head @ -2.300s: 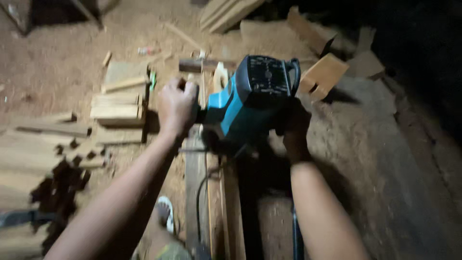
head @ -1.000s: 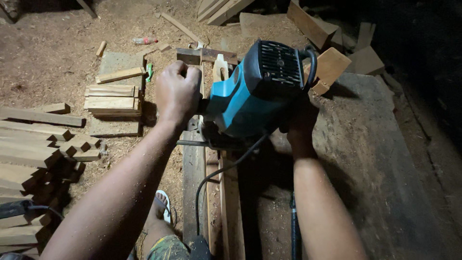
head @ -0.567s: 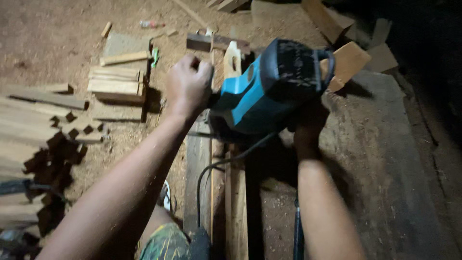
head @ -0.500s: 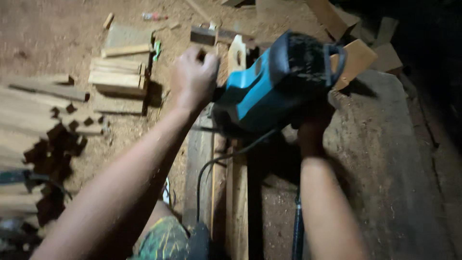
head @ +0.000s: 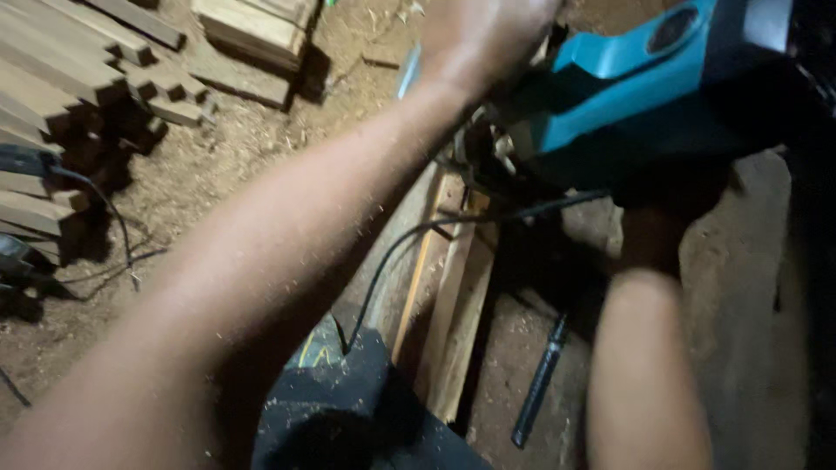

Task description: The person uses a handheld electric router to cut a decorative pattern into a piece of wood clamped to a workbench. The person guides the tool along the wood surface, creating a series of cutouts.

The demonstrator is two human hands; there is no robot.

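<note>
My left hand (head: pixel 484 28) is at the top edge, fingers curled into a fist against the front of a blue and black electric power tool (head: pixel 627 96). The tool sits over long wooden strips (head: pixel 453 296) that run towards me. Its black cord (head: pixel 409 252) loops down past my left forearm. My right hand (head: pixel 649 237) reaches up from the lower right into the dark shadow under the tool's rear, so its grip cannot be made out. The picture is blurred by motion.
Stacks of cut wooden blocks (head: pixel 252 26) and long sticks (head: pixel 52 78) lie on the sawdust-covered ground at the upper left. A black rod-shaped object (head: pixel 538 383) lies beside the strips. A thick grey slab (head: pixel 749 287) fills the right side.
The view has swung down and in close. The tool and my left hand now sit at the top edge, and both forearms fill the picture. The hands remain at the tool.
</note>
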